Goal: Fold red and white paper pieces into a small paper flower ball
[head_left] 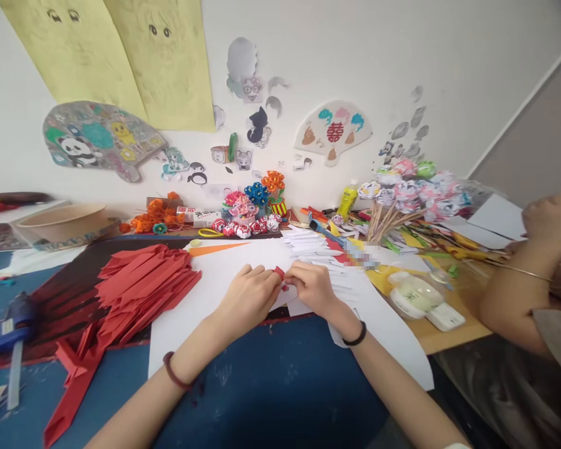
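Observation:
Above the white paper sheet (187,330), my left hand (252,292) and my right hand (312,288) meet, fingers closed in a pinch. Between their fingertips is a small red piece of folded paper (279,273), mostly covered by the fingers. A pile of red folded paper strips (144,290) lies left of my left hand, with a longer red strip (70,402) hanging toward the front. Just beyond my right hand, white paper strips (303,243) are spread over the sheet.
A blue glue gun (16,324) lies at far left, near a beige bowl (60,221). Paper flowers on sticks (411,193), a yellow bottle (348,199) and a clear container (414,296) stand right. Another person's arm (518,287) rests at the right edge.

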Demonstrator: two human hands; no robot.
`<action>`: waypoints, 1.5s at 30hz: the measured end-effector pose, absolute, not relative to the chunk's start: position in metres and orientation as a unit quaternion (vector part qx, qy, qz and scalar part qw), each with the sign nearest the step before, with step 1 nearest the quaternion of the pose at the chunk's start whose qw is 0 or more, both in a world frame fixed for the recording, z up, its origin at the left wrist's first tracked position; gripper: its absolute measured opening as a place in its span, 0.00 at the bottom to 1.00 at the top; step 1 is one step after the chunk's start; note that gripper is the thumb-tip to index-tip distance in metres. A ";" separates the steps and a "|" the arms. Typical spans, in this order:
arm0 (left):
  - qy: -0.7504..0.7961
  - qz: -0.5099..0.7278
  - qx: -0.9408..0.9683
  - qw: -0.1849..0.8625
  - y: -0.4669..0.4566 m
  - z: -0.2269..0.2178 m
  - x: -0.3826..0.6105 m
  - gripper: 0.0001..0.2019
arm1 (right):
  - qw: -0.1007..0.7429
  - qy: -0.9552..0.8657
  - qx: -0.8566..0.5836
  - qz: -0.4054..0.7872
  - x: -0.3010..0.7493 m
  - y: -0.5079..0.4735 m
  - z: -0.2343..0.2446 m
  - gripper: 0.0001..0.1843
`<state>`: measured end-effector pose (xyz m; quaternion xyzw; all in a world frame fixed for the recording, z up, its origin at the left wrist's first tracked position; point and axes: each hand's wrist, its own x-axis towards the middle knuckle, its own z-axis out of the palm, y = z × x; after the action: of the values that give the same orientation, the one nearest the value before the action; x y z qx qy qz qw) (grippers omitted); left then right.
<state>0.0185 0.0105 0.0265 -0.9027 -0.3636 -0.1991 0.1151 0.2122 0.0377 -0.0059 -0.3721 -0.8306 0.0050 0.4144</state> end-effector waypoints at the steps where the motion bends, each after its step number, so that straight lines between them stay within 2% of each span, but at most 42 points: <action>1: -0.370 -0.196 -0.899 0.130 0.013 0.028 0.020 0.11 | 0.400 -0.832 -0.384 0.005 0.211 0.040 -0.001 0.13; 4: -0.399 -0.193 -0.887 0.131 0.025 0.026 0.022 0.09 | 0.341 -0.856 -0.389 0.021 0.205 0.051 0.005 0.13; 7: -0.396 -0.193 -0.889 0.125 0.041 0.012 0.016 0.07 | 0.351 -0.840 -0.410 0.062 0.197 0.064 -0.006 0.13; 11: -0.229 -0.209 -0.923 0.227 0.050 -0.012 0.005 0.09 | 0.364 -0.840 -0.395 0.084 0.193 0.070 -0.029 0.16; 17: -0.303 -0.218 -0.919 0.127 0.053 -0.020 0.001 0.07 | 0.361 -0.873 -0.322 0.062 0.193 0.071 -0.036 0.13; 21: -0.279 -0.184 -0.925 0.179 0.056 -0.020 -0.004 0.05 | 0.336 -0.852 -0.381 0.126 0.190 0.075 -0.036 0.11; 28: -0.283 -0.184 -0.917 0.212 0.056 -0.022 -0.005 0.07 | 0.296 -0.862 -0.386 0.144 0.189 0.074 -0.031 0.09; 37: -0.300 -0.197 -0.919 0.160 0.055 -0.025 -0.004 0.09 | 0.288 -0.860 -0.375 0.190 0.194 0.074 -0.025 0.07; 41: -0.327 -0.232 -0.912 0.086 0.051 -0.026 0.000 0.10 | 0.320 -0.849 -0.388 0.162 0.197 0.075 -0.032 0.10; 45: -0.341 -0.272 -0.898 0.062 0.049 -0.028 0.005 0.11 | 0.304 -0.870 -0.373 0.107 0.198 0.072 -0.032 0.11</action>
<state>0.0048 0.0489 -0.0280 -0.8977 -0.3411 -0.2718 0.0624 0.1976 0.0722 -0.0316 -0.3727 -0.8702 0.1068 0.3042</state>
